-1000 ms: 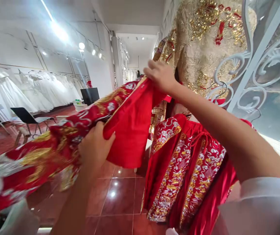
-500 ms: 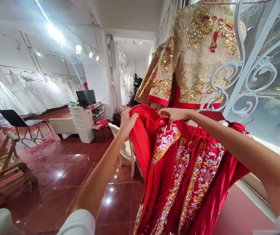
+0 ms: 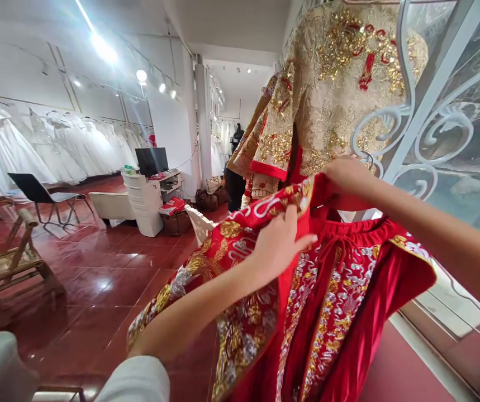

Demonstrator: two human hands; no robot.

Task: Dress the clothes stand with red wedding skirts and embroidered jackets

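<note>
A red skirt (image 3: 340,301) with gold and silver embroidered panels hangs in front of me under a gold beaded jacket (image 3: 332,89) on a stand. My left hand (image 3: 279,243) grips the edge of one embroidered panel and lifts it outward to the left. Up at the skirt's waist, my right hand (image 3: 348,173) pinches the red fabric just below the jacket's hem. Both forearms reach out from white sleeves.
A white scrollwork metal frame (image 3: 407,128) and a window stand at the right. Glossy red floor tiles (image 3: 109,279) spread left, with a wooden chair (image 3: 9,268), a white desk with a monitor (image 3: 150,192), black chairs and a row of white gowns (image 3: 55,151) along the wall.
The loose red garment that I held spread wide to the left now hangs by the skirt. My left hand went in to the waist, then pulled a panel outward. My right hand rose to the waistband.
</note>
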